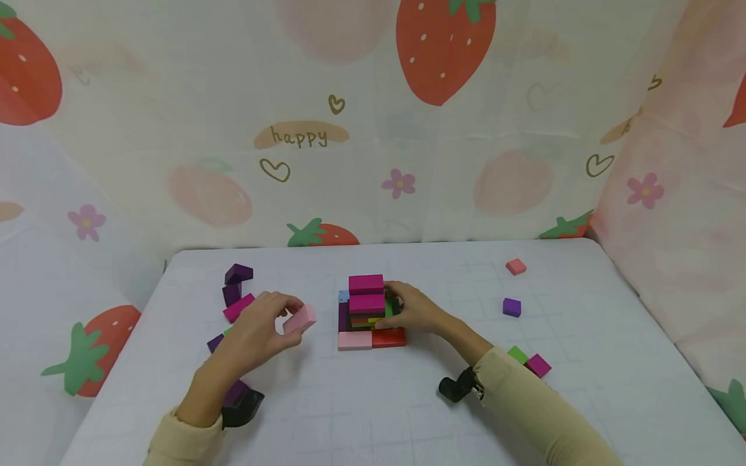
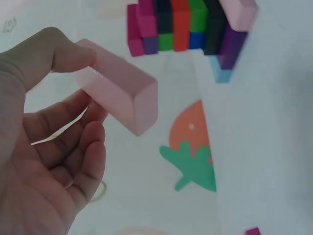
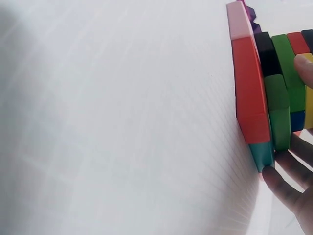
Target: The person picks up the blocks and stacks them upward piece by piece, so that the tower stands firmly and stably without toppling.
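Observation:
In the head view my left hand pinches a light pink block between thumb and fingers, held above the table left of a block stack. The left wrist view shows this pink block tilted, its far end free. My right hand grips the right side of the stack, thumb at the front and fingers behind. The stack has two magenta blocks on top and a pink block beside a red block along the front bottom. Green blocks show near the right fingers.
Purple blocks and a magenta block lie at the left, partly behind the left hand. On the right are a coral block, a purple block, a green block and a magenta block. A patterned cloth rises behind the table.

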The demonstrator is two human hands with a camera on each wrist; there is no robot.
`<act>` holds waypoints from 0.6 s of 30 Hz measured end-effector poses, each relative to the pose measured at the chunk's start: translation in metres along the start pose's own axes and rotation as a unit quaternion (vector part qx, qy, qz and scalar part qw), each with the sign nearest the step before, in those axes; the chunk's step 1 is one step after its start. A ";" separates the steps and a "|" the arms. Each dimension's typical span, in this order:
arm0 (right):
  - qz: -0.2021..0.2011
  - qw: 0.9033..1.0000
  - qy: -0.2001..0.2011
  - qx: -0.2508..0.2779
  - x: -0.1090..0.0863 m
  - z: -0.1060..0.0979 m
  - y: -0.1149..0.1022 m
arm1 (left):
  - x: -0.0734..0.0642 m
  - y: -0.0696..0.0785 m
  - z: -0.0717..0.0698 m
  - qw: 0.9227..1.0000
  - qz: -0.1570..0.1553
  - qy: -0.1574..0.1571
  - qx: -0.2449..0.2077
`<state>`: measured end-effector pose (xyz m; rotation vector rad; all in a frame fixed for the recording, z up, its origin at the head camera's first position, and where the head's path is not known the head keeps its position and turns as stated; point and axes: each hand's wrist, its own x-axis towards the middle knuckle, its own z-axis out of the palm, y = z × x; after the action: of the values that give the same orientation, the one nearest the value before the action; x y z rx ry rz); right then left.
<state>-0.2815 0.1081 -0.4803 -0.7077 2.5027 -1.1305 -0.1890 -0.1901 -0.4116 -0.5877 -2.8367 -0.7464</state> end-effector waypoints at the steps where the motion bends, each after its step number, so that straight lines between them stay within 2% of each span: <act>1: -0.002 1.000 0.000 0.000 0.000 0.000 0.000 | 0.002 0.002 0.000 1.000 0.008 0.008 0.001; 4: -0.005 1.000 -0.001 0.001 0.001 0.001 0.001 | 0.009 0.009 -0.002 0.999 0.031 0.017 -0.001; 11: -0.002 1.000 -0.001 0.000 0.001 0.001 0.002 | 0.031 0.023 0.001 0.998 0.064 0.012 -0.001; 18: 0.008 1.000 0.001 0.005 0.000 0.001 0.000 | 0.057 0.037 0.012 0.996 0.093 -0.001 0.008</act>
<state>-0.2812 0.1072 -0.4814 -0.6832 2.4977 -1.1384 -0.2262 -0.1356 -0.3922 -0.8365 -2.7382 -0.6896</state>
